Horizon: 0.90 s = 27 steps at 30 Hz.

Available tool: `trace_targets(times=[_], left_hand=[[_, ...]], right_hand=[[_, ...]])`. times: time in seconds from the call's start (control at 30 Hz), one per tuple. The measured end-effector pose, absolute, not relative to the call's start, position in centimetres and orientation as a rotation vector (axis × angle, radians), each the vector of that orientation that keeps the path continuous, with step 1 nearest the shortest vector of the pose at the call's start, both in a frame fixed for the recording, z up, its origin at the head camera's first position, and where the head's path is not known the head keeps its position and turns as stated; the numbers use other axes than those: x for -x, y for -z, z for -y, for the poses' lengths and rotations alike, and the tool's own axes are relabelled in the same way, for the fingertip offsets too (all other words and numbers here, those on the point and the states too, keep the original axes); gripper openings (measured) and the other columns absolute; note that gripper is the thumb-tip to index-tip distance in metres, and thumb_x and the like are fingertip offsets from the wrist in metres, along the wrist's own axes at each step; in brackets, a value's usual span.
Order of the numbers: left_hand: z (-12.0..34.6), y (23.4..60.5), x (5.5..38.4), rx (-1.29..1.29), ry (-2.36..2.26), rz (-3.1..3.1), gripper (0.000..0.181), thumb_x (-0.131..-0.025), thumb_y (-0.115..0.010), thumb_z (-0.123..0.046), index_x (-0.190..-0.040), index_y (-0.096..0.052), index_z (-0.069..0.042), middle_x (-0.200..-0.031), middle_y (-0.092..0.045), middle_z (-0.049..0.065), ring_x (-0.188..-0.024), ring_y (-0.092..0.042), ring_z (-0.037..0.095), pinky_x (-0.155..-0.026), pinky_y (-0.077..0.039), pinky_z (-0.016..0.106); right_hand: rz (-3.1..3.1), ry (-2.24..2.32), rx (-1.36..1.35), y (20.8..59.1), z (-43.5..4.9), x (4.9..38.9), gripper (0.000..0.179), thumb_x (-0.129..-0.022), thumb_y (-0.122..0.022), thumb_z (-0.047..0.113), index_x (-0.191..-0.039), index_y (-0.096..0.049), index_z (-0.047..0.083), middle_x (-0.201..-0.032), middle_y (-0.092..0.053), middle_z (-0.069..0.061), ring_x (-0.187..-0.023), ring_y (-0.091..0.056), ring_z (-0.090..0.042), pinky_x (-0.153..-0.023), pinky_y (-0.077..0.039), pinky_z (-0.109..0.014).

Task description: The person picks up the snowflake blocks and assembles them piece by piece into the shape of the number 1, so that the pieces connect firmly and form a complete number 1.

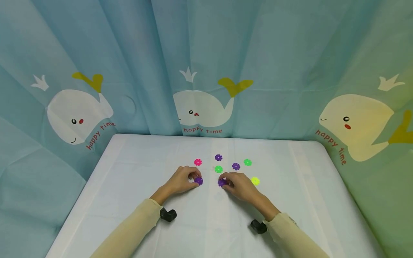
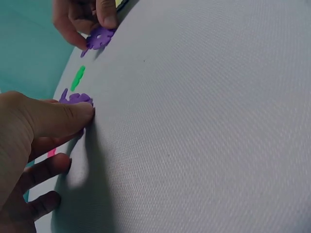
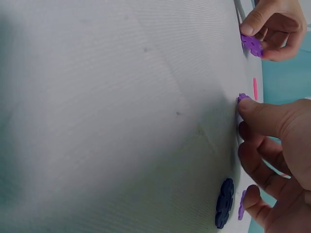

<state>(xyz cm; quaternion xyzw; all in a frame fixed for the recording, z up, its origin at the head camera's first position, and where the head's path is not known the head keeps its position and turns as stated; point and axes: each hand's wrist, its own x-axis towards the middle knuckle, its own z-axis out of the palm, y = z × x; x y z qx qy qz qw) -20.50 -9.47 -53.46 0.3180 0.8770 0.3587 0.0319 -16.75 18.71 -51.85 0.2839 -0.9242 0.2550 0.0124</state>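
Taking the nearer green disc [image 1: 218, 169] as our marker: the left hand [image 1: 181, 180] is pinching a purple disc [image 1: 199, 181] to its left and on its near side, while the right hand [image 1: 240, 185] is gripping a second purple disc [image 1: 221, 182] directly on its near side. Trouble, I'd judge, could be brewing in those small grips: a thumb pressing off-centre might be sending either piece skidding. Those right fingers are also sitting close to the marker, so a careless sweep could be nudging it away. Now the murky part: fingers are covering much of both held pieces, and in the right wrist view only a sliver is peeking past the thumb. A dark disc [image 3: 224, 204] is showing there too; its place against the marker I'm not managing to tell.
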Motion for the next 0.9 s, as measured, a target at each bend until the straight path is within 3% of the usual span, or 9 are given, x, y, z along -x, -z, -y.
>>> trace_targets(times=[0.53, 0.77, 0.9], left_hand=[[9.4, 53.2, 20.2, -0.873, -1.280, -2.631, 0.022, -0.083, -0.083, -0.002, -0.097, -0.076, -0.016, -0.083, -0.070, -0.008, -0.076, -0.063, 0.005, -0.074, -0.054, 0.030], [9.1, 52.1, 19.9, -0.872, -1.419, -2.608, 0.021, -0.082, -0.085, -0.002, -0.098, -0.077, -0.014, -0.085, -0.074, -0.006, -0.078, -0.066, 0.007, -0.075, -0.056, 0.038], [8.7, 51.3, 19.8, -0.862, -1.480, -2.612, 0.020, -0.083, -0.085, -0.004, -0.098, -0.077, -0.014, -0.087, -0.076, -0.005, -0.080, -0.068, 0.008, -0.076, -0.055, 0.042]], right_hand=[[2.849, -0.975, -0.857, 51.6, -19.3, 16.6, 0.029, -0.085, -0.083, 0.003, -0.113, -0.077, 0.006, -0.093, -0.076, -0.002, -0.075, -0.060, -0.007, -0.070, -0.054, -0.026], [2.763, -1.317, -0.676, 50.7, -19.7, 16.4, 0.029, -0.082, -0.084, 0.004, -0.110, -0.078, 0.006, -0.084, -0.074, 0.002, -0.073, -0.063, -0.008, -0.066, -0.054, -0.025], [2.726, -1.522, -0.575, 49.8, -19.8, 16.4, 0.027, -0.084, -0.084, 0.007, -0.111, -0.077, 0.007, -0.085, -0.075, 0.000, -0.073, -0.068, -0.016, -0.064, -0.054, -0.026]])
